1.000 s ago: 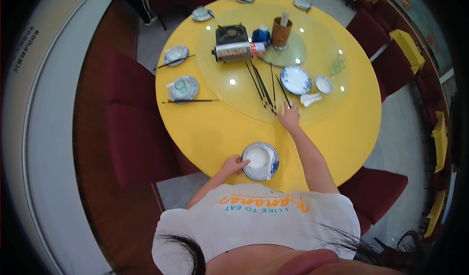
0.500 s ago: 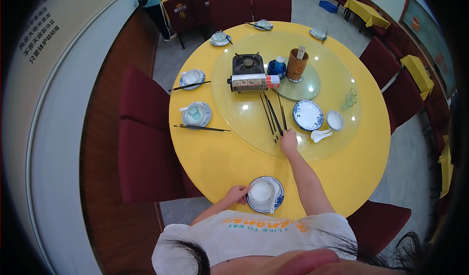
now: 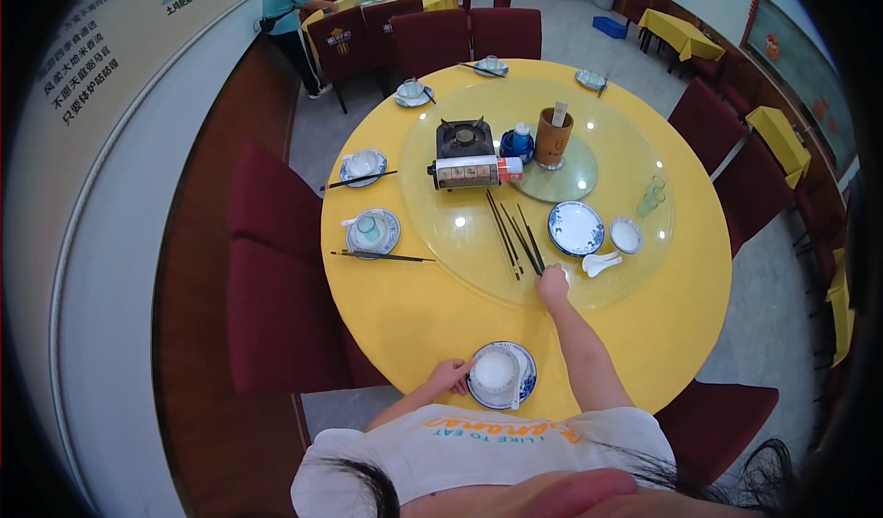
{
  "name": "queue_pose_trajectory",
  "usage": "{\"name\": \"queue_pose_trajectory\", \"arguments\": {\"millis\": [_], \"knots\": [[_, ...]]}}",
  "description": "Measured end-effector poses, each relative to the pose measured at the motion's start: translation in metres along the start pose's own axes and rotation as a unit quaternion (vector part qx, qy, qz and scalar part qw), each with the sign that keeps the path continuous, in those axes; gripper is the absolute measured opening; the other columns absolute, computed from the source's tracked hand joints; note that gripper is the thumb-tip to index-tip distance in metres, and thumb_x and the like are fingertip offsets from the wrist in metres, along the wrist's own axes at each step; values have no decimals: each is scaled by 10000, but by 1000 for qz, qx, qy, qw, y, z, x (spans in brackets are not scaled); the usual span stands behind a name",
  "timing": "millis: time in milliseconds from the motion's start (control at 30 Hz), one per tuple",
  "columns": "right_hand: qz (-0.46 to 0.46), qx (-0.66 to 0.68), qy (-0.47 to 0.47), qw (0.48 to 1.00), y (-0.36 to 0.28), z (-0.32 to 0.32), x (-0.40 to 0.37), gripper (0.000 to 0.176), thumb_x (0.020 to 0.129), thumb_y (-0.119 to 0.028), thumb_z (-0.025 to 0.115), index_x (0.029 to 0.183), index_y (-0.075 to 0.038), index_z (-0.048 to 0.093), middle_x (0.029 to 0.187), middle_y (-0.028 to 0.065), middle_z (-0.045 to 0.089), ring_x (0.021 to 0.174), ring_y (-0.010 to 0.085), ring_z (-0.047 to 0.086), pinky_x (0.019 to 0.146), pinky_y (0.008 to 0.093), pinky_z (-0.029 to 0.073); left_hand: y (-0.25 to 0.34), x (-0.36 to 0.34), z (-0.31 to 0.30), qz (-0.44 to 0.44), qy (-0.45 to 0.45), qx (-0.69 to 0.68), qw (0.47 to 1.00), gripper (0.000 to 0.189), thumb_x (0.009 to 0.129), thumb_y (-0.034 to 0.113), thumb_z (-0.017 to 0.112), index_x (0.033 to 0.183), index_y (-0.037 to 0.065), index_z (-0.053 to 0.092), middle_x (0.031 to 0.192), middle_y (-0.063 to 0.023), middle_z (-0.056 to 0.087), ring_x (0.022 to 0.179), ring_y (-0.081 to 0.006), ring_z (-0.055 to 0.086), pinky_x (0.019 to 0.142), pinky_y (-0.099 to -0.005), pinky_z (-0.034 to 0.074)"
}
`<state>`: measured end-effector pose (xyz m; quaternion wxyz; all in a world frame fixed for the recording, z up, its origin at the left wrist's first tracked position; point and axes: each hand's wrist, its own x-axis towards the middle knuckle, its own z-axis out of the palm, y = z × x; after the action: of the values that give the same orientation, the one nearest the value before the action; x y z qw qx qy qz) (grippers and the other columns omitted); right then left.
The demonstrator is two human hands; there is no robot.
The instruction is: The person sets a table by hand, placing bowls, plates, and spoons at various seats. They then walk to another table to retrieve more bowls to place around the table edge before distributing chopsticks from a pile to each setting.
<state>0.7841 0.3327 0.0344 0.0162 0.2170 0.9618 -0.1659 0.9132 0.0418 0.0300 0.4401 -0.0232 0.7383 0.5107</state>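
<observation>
Out over the glass turntable, my right hand [image 3: 552,283] is closed around the near ends of dark chopsticks [image 3: 529,242], whose far ends fan apart and point away from me. Just left of them lie more loose chopsticks [image 3: 503,235]. At the table's near edge, my left hand [image 3: 449,376] grips the left rim of a blue-and-white plate [image 3: 526,391], its thumb beside the bowl. That plate carries a white bowl [image 3: 495,369] and a white spoon [image 3: 517,391]. Right of my right hand are a patterned plate [image 3: 576,229], a small bowl [image 3: 626,235] and white spoons [image 3: 602,264].
A portable gas stove [image 3: 465,173], a blue bottle [image 3: 518,143] and a bamboo holder [image 3: 554,139] stand farther back. Green glasses [image 3: 652,196] are at the right. Place settings ring the yellow-clothed table [image 3: 386,306]. Maroon chairs [image 3: 285,306] surround it. A person [image 3: 292,17] stands at another table.
My right hand has drawn slightly toward me with the chopsticks, and their far ends sit apart from the loose ones differently. My left hand stays at the plate. The view has tilted up slightly.
</observation>
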Motion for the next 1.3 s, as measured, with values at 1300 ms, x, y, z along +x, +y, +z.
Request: {"name": "queue_pose_trajectory", "arguments": {"millis": [1300], "knots": [[-81,576,-219,784,-57,-10,-219,203,751,-71,640,893,-14,508,801,62,579,708,126,591,641,235,484,80,-13,11,196,68,-325,923,399,905,375,388,721,36,494,699,-103,571,699,-204,576,727,-343,471]]}}
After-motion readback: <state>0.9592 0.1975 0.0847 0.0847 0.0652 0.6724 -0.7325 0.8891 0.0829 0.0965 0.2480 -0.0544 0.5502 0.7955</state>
